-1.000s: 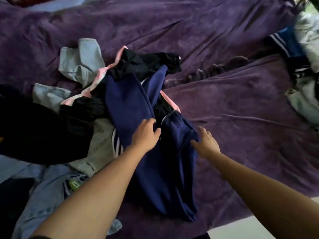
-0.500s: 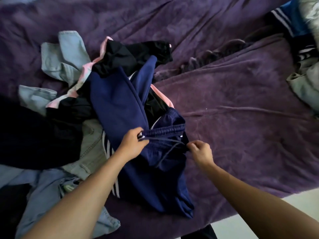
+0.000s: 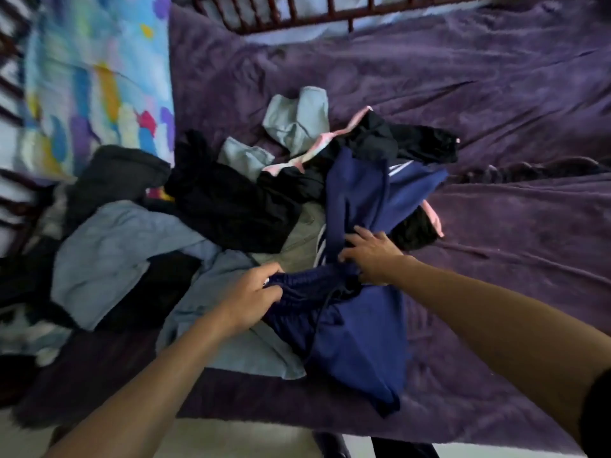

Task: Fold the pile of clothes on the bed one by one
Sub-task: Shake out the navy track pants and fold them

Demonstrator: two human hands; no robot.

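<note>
Left hand (image 3: 253,292) grips the gathered elastic waistband of a pair of navy blue track trousers with white side stripes (image 3: 360,328), its fingers curled round the fabric, while the right hand (image 3: 372,256) clutches the bunched cloth at the waistband's other end, fingers bent into it. The trousers lie at the right edge of a jumbled pile of clothes (image 3: 215,206), a dark drawstring (image 3: 322,312) trailing across them, on a bed covered by a rumpled purple plush blanket (image 3: 496,127). Pale blue denim garments (image 3: 109,246) and a black top with pink trim (image 3: 373,140) sit in the heap. A brightly patterned sheet (image 3: 99,77) and a dark wooden rail (image 3: 297,11) lie beyond.
</note>
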